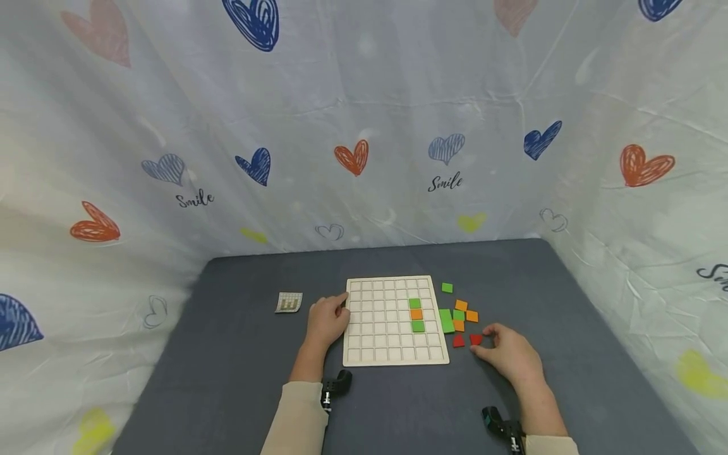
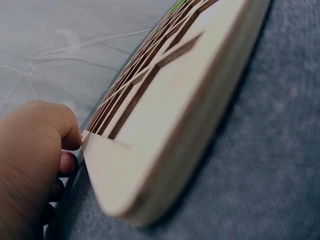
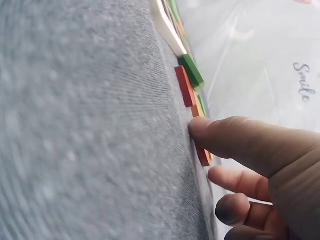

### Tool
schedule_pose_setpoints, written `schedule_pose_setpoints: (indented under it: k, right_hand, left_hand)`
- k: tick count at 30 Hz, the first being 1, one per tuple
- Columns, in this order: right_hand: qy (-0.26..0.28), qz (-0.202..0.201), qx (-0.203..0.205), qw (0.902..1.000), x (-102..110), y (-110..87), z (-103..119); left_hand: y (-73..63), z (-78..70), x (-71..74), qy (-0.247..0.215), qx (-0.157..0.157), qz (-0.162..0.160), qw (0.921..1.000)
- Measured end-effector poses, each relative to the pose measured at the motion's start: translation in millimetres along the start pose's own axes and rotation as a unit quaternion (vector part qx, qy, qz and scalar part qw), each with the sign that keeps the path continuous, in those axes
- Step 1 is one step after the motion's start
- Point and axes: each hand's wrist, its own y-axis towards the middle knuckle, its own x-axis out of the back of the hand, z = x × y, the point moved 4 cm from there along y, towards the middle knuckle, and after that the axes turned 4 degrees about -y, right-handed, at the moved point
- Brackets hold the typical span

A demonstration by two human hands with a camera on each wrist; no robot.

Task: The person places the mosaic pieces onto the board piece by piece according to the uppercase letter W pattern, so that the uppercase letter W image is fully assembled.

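A pale wooden grid board (image 1: 375, 328) lies on the dark table, with green tiles (image 1: 418, 326) above and below an orange tile (image 1: 416, 314) in its cells. My left hand (image 1: 327, 322) is at the board's left edge, its extended index finger touching the rim; in the left wrist view the board (image 2: 150, 145) slants past the fingertip. To the right of the board, my right hand (image 1: 512, 354) pinches a red tile (image 1: 476, 339) between thumb and index finger. The right wrist view has the thumb (image 3: 230, 132) across this red tile (image 3: 204, 156), the index finger mostly hidden behind.
Beside the board's right edge lie another red tile (image 1: 458, 341), a larger green piece (image 1: 446, 321), several orange tiles (image 1: 461, 304) and small green ones (image 1: 447, 287). A small printed paper (image 1: 289, 302) sits left of the board. A heart-patterned curtain (image 1: 398, 208) surrounds the table (image 1: 398, 411).
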Motion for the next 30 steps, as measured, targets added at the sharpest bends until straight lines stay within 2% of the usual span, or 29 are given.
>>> schedule_pose_setpoints:
  k: [10,18,23,30]
  right_hand:
    - [-0.005,-0.016,-0.011,0.9998,-5.8,-1.1,1.9]
    - [-0.005,-0.016,0.0,0.9999,-6.0,0.6,2.5]
    - [-0.02,-0.021,0.011,0.9995,-0.7,0.2,6.7]
    - [-0.029,-0.032,0.032,0.9986,9.7,-1.2,18.5]
  left_hand:
    - [-1.9,-2.9,1.8,0.002,-0.002,-0.005,1.0]
    - [-2.4,-5.0,2.3,0.0,-0.005,-0.005,1.0]
    - [-3.1,-5.4,3.1,-0.002,-0.013,-0.011,0.9999]
    - [-2.9,-4.4,3.7,-0.01,-0.004,0.0,0.9999]
